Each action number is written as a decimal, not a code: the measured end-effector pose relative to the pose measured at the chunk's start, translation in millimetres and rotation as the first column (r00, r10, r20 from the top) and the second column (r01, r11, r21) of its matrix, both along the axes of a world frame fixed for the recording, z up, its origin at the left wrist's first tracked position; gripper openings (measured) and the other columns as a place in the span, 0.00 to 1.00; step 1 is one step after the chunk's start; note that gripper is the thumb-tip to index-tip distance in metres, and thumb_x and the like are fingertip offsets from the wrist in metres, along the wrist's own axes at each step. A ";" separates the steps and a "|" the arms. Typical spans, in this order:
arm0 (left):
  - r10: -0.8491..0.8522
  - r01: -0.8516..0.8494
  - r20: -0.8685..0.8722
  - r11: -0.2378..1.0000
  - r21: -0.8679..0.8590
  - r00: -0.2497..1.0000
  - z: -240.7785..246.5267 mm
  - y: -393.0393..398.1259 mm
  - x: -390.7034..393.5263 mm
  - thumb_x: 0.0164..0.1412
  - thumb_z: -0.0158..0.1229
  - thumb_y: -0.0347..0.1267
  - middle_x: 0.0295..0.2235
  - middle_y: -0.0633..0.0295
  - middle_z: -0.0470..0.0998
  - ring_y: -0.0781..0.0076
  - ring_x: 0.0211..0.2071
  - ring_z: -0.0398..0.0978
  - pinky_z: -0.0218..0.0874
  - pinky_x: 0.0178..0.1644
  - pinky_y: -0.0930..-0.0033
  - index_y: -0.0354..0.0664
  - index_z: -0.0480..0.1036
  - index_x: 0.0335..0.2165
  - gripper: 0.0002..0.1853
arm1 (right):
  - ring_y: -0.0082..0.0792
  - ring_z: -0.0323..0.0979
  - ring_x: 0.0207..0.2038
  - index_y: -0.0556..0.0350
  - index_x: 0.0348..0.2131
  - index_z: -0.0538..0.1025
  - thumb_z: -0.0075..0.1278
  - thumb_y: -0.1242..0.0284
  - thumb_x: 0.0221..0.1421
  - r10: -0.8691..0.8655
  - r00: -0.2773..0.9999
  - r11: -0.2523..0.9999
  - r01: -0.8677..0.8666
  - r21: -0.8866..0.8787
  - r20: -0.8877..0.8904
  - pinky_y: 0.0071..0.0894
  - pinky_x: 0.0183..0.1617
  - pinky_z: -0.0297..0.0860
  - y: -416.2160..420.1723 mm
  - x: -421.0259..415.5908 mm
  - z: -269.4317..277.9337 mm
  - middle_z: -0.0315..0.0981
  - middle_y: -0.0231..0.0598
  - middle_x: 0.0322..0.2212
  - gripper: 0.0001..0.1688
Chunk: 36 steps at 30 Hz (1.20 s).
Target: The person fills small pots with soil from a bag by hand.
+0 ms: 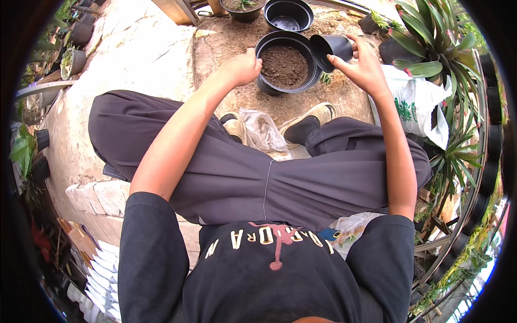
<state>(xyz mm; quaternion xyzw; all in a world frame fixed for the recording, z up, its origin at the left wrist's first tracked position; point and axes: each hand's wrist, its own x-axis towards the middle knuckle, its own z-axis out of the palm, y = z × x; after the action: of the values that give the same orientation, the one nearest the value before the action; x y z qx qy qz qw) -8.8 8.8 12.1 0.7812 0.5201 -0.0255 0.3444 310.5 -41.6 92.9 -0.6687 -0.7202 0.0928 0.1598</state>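
Note:
A large round black plastic pot (271, 89) stands on the ground beyond my feet, with loose brown soil (284, 66) inside it. My left hand (242, 68) grips the left side of its rim, the fingers partly hidden. In my right hand (363, 66) is a smaller black plastic pot (341, 46), tipped on its side at the large pot's right rim. Its mouth faces left and down towards the soil. Thumb and fingers span it from mouth to base. I cannot tell whether anything is left inside it.
Behind stand another black pot (299, 11) and a planted pot (245, 15). A white printed sack (424, 99) and long-leaved plants (428, 44) line the right. Clear plastic (264, 131) lies between my shoes (323, 111). Pale stone slabs (141, 52) cover the left ground.

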 end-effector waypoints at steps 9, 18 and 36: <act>0.000 0.000 0.011 1.000 0.007 1.000 1.5 -0.5 0.8 0.73 0.41 0.43 0.39 0.28 0.77 0.31 0.45 0.76 0.65 0.52 0.40 0.27 0.62 0.48 0.25 | 0.30 0.76 0.37 0.62 0.63 0.65 0.67 0.49 0.49 -0.046 0.991 0.997 0.037 -0.070 -0.128 0.30 0.44 0.72 0.4 -3.9 4.3 0.75 0.47 0.43 0.53; -0.006 0.006 0.016 1.000 0.015 1.000 -1.7 1.0 0.6 0.73 0.41 0.43 0.38 0.28 0.77 0.31 0.44 0.76 0.65 0.51 0.41 0.26 0.62 0.48 0.25 | 0.27 0.76 0.34 0.61 0.63 0.64 0.46 0.48 0.64 -0.249 0.738 0.866 -0.119 -0.485 -0.627 0.29 0.43 0.70 -4.5 -30.7 8.3 0.74 0.47 0.50 0.42; -0.010 0.010 -0.028 1.000 -0.011 1.000 6.2 -1.1 1.2 0.72 0.41 0.44 0.42 0.30 0.78 0.33 0.47 0.76 0.64 0.53 0.41 0.28 0.63 0.49 0.25 | 0.63 0.62 0.62 0.61 0.65 0.61 0.57 0.42 0.56 0.163 0.984 0.970 -0.174 -0.168 -0.077 0.50 0.66 0.62 6.9 -57.7 -28.8 0.63 0.68 0.58 0.53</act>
<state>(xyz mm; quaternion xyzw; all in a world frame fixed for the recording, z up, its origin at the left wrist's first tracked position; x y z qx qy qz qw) -7.6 7.8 18.3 0.7815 0.5209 -0.0409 0.3409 252.8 -34.7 64.0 -0.6133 -0.7581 0.1895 0.1148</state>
